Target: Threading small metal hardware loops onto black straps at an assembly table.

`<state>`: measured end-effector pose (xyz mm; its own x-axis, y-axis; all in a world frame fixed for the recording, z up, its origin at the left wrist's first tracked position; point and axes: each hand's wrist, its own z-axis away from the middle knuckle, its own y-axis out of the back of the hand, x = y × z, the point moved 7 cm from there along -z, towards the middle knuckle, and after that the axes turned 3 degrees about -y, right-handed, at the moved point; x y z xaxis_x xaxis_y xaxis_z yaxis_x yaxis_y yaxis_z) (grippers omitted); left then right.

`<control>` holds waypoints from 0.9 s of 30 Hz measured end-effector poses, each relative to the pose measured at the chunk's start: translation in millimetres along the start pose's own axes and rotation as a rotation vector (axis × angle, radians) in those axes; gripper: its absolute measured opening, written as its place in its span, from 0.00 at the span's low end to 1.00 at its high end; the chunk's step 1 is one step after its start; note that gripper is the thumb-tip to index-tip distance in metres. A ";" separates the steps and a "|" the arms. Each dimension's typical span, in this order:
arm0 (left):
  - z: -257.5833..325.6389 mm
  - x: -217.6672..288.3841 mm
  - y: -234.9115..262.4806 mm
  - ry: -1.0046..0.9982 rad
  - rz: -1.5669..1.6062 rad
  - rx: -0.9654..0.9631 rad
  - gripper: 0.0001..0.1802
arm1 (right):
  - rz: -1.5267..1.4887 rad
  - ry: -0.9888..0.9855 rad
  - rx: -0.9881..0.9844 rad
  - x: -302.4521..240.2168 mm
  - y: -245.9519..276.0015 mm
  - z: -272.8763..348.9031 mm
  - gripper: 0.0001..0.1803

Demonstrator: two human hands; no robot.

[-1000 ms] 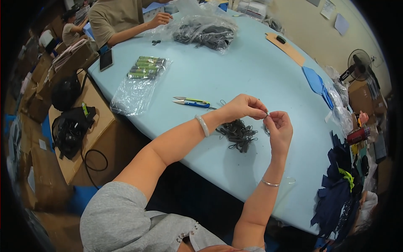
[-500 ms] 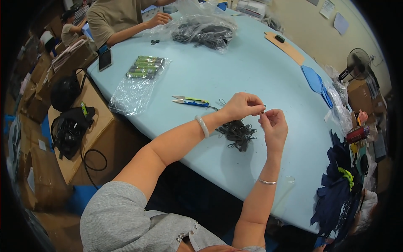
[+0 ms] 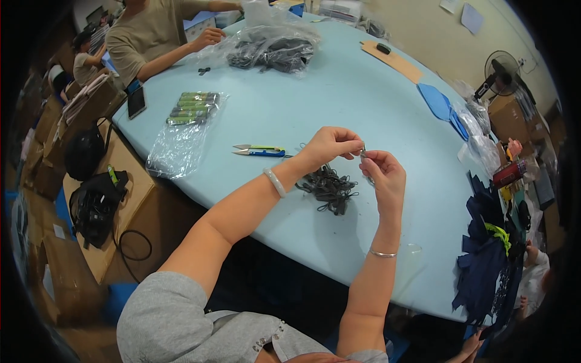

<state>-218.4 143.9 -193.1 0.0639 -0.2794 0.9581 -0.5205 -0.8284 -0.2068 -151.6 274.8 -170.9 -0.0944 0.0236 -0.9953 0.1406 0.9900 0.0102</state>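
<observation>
Above the pale blue table [image 3: 290, 103], my left hand [image 3: 330, 147] and my right hand [image 3: 385, 176] meet fingertip to fingertip. Pinched between them is a small piece of thin dark cord [image 3: 363, 150]; most of it is hidden by the fingers. Below and just left of my right hand lies a tangled pile of dark grey cord loops [image 3: 330, 190], partly covered by my left wrist. Thread snips [image 3: 260, 150] with blue and yellow-green handles rest on the table left of my left hand, their blades pointing left.
Green-wrapped batteries [image 3: 195, 107] in clear plastic and a phone [image 3: 137, 103] lie at the left. Across the table, another person's hand [image 3: 209, 39] is beside a clear bag of dark items [image 3: 275, 53]. Navy fabric strips [image 3: 481, 260] hang over the right edge, near a fan [image 3: 501, 74].
The whole view has shifted, so the table and things on it sit farther left. My hands stay together at the cord, the right fingers slightly more curled.
</observation>
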 end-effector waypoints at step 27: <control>8.2 21.4 -20.3 -0.424 -0.334 -0.088 0.08 | -0.248 -0.067 0.025 12.9 6.6 -4.5 0.11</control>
<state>-199.5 150.8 -170.0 0.5661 -0.1937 0.8013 -0.4807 -0.8672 0.1300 -156.3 282.3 -183.2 -0.0637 -0.2300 -0.9711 0.1456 0.9605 -0.2370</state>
